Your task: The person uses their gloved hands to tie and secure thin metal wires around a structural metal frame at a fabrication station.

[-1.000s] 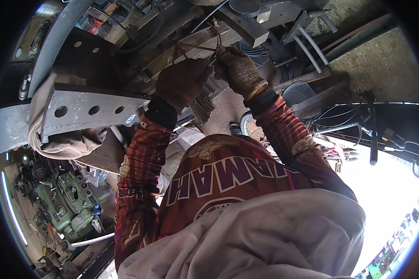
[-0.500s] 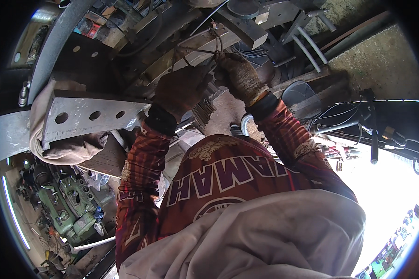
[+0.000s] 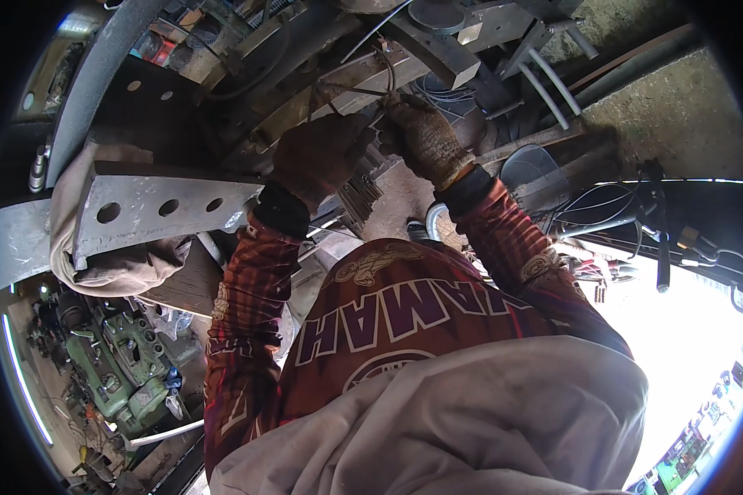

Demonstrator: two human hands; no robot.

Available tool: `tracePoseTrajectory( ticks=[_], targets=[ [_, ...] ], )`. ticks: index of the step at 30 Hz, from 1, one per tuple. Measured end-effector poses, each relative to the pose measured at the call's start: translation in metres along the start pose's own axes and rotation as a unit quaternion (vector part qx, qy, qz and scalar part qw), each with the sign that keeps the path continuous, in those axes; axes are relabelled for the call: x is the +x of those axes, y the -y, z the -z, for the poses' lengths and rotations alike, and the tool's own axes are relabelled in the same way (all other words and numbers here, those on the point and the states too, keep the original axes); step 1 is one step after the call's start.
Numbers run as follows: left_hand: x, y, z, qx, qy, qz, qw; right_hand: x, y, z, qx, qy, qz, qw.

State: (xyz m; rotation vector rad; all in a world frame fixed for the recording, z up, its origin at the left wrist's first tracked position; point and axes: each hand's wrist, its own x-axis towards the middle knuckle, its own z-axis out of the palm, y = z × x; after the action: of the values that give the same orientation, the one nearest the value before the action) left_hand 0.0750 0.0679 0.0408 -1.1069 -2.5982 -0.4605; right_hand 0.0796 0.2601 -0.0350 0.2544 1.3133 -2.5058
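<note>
- A workshop, with a green machine point(image 3: 111, 363) at lower left and a holed plate point(image 3: 144, 205) near the left forearm.
- Bent rods point(image 3: 390, 74) are just beyond the hands.
- Right hand point(image 3: 428, 142): gloved, fingers curled by the rods; grip's hold hidden.
- Left hand point(image 3: 322, 157): gloved, beside it; cannot tell its grip.

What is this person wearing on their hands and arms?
The left hand wears a dark, shadowed glove; the right hand wears a brown, knit-textured one with a yellowish hem. The sleeves are reddish-brown with darker stripes and pale printed markings, ending in black cuffs.
</note>
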Motion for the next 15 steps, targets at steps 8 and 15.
tracePoseTrajectory(
  ticks=[8, 15],
  targets=[
    [0.001, 0.005, 0.004, -0.011, 0.019, 0.000, 1.000, -0.002, 0.001, -0.001, -0.418, 0.040, 0.305, 0.855],
    [0.000, 0.014, -0.003, -0.018, -0.005, -0.020, 1.000, 0.005, -0.001, 0.001, -0.589, 0.053, 0.484, 0.645]
  ],
)
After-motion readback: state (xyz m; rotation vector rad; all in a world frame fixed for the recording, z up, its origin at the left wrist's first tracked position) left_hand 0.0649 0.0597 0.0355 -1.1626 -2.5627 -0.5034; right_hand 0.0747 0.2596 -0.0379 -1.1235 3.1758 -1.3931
